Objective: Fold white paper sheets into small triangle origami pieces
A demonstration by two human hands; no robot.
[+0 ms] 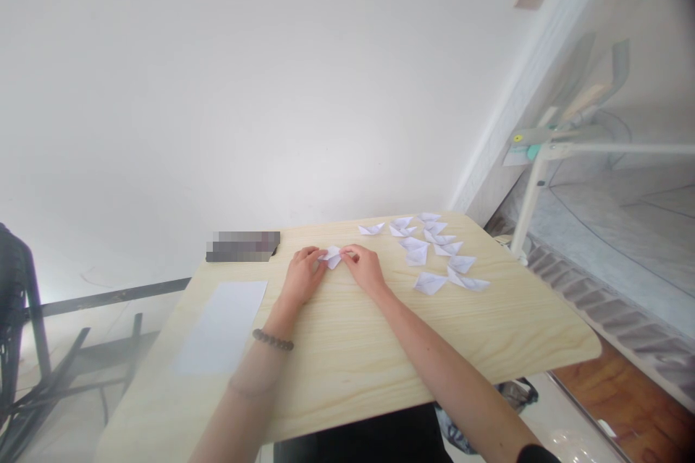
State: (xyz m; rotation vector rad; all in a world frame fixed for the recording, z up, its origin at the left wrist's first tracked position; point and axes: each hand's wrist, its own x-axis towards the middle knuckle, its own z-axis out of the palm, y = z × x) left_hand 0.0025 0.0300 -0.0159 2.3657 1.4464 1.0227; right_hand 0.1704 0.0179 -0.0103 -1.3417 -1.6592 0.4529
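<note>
Both hands meet over a small folded white paper (331, 257) on the far middle of the light wooden table (380, 347). The left hand (302, 276) and right hand (365, 269) each pinch it with closed fingertips. A scatter of folded paper pieces (434, 249) lies to the right, a flat white sheet (225, 325) to the left

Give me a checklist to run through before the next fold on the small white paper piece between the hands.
1. Left hand on the small white folded paper piece: ok.
2. Right hand pinching its other side: ok.
3. Piece resting on the light wooden table: ok.
4. Finished white folded paper shapes lying apart from the hands: ok.
5. Flat white paper sheet lying beside the left forearm: ok.
6. Crease aligned: cannot tell, fingers cover it.
</note>
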